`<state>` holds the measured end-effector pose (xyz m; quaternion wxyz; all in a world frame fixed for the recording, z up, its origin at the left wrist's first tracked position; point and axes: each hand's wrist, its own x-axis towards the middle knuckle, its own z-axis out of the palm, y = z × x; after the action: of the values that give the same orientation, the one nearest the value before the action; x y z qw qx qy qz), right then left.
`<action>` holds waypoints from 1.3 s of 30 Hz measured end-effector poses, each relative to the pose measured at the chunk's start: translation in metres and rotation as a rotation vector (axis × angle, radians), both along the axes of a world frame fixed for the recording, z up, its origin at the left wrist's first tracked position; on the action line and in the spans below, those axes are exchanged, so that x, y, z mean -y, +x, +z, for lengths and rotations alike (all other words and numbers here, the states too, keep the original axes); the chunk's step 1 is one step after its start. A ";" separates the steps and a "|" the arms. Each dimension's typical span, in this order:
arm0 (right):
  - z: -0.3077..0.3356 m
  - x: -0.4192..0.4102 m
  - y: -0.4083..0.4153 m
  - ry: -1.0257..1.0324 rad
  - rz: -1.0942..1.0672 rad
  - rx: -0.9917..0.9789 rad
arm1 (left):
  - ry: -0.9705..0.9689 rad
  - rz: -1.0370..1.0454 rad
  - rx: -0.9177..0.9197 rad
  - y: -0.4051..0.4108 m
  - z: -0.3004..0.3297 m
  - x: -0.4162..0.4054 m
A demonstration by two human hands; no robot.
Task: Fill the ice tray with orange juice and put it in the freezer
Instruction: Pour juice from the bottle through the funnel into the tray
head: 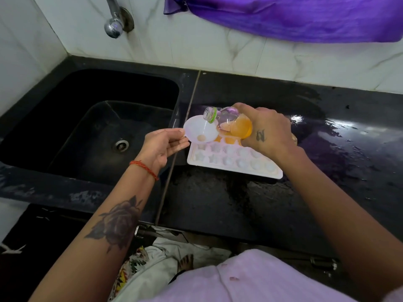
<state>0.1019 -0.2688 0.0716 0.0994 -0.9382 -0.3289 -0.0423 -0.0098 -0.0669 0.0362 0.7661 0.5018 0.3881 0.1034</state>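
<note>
A white ice tray (234, 163) with star and round moulds lies on the black counter just right of the sink. A few cells at its far left edge hold orange juice. My left hand (164, 146) pinches the handle of a white funnel (200, 130) held over the tray's far left corner. My right hand (267, 130) grips a clear plastic bottle (229, 122) with orange juice in it, tipped sideways. The bottle's open mouth, ringed in green, points into the funnel.
A black sink (98, 127) with a drain lies to the left, a metal tap (114, 22) above it. The wet black counter (327, 149) stretches right. A purple cloth (283, 16) hangs on the tiled wall behind.
</note>
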 end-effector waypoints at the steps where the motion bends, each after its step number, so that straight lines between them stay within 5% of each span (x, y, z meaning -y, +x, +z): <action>1: -0.001 0.000 0.000 -0.010 0.000 0.017 | -0.002 0.000 -0.005 0.001 -0.001 0.000; 22: -0.013 0.004 0.011 -0.172 0.032 0.185 | 0.006 -0.010 -0.045 0.003 -0.004 0.001; 39: -0.007 0.009 0.012 -0.118 -0.006 0.110 | 0.000 -0.018 -0.010 0.004 0.001 0.001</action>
<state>0.1140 -0.2776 0.0643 0.0254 -0.9396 -0.3332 -0.0745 -0.0058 -0.0681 0.0370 0.7649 0.5060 0.3874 0.0938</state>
